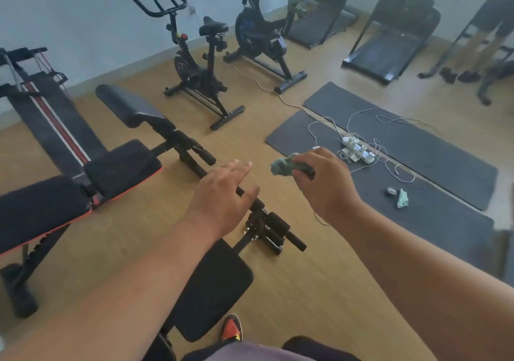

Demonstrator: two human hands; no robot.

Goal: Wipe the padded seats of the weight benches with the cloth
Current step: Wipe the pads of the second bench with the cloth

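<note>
My right hand (325,182) grips a bunched green cloth (283,166), held in the air over the floor. To its left my left hand (225,191) is stretched out flat with straight fingers and holds nothing. Below my left forearm lies the black padded seat (219,285) of the nearest weight bench. A second bench with a red-edged black seat (122,166) and back pad (39,210) stands at the left. Behind it a third bench shows a raised black pad (125,104).
Foam leg rollers (275,230) stick out past the near seat. Dark floor mats (403,166) lie at the right with a power strip (358,149), loose cables and a second green cloth (402,198). Exercise bikes (200,66) and treadmills (389,43) stand at the back. A person's legs (478,49) are far right.
</note>
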